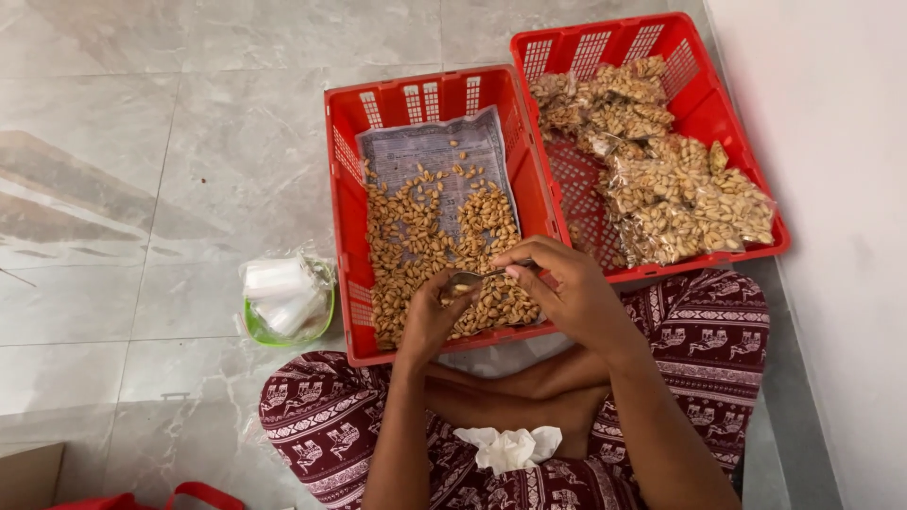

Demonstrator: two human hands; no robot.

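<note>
Both hands [510,293] grip a spoon [477,276] over nuts [416,246] in a red basket [345,236] on grey floor tiles [142,142].

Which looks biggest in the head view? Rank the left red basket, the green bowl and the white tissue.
1. Left red basket, clearly largest.
2. Green bowl.
3. White tissue, slightly smaller, though it lies nearer the camera, so that is unsure.

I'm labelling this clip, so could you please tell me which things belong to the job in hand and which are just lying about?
In use: left hand, right hand, spoon, nuts, near basket, packed bags, far basket, green bowl.

Lying about: tissue, cardboard, red strap.
</note>
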